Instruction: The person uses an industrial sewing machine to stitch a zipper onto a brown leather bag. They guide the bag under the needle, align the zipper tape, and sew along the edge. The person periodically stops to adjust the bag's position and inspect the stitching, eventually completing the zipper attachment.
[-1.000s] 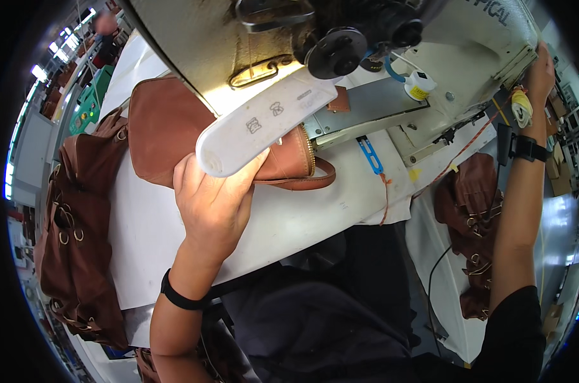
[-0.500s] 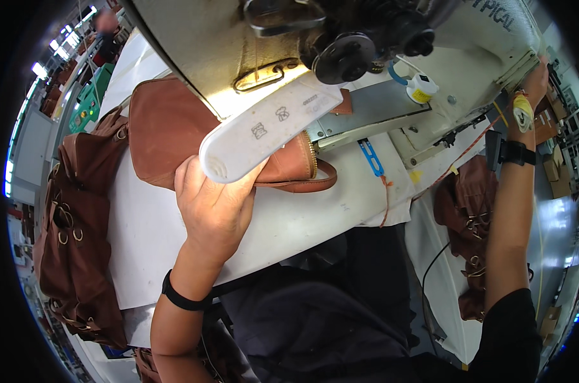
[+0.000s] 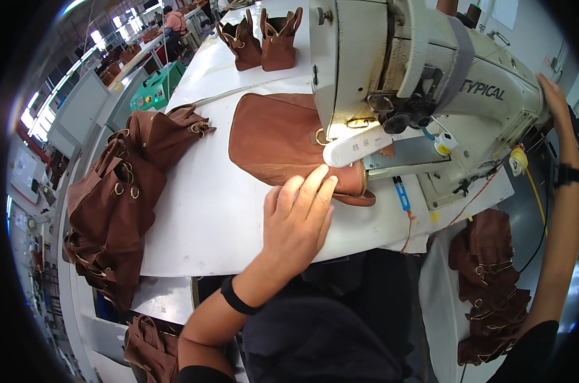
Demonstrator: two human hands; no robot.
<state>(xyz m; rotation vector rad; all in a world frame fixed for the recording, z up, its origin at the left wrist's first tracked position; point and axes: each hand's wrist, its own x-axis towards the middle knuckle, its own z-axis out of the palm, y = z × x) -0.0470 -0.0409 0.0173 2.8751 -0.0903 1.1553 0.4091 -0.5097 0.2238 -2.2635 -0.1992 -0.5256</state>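
My left hand [image 3: 297,217] lies on the lower edge of a brown leather bag [image 3: 269,132], fingers stretched out and slightly apart, fingertips just below a white guard [image 3: 343,151]. The bag lies at the arm of a white sewing machine [image 3: 340,64], its brass zipper and strap showing beside the guard, partly hidden by it. My right hand [image 3: 551,96] reaches to the far right end of the machine's head; its fingertips are partly hidden there.
Brown bags are heaped at left [image 3: 117,204], lower left [image 3: 150,351] and lower right [image 3: 487,281]. Two small bags [image 3: 278,48] stand at the back. A blue plastic tool [image 3: 401,191], a green machine [image 3: 150,92] and a distant seated co-worker [image 3: 174,24] are also visible.
The view has tilted up, showing more of the machine and far table. My left fingers have straightened and sit lower on the bag. My right hand remains at the machine's end.
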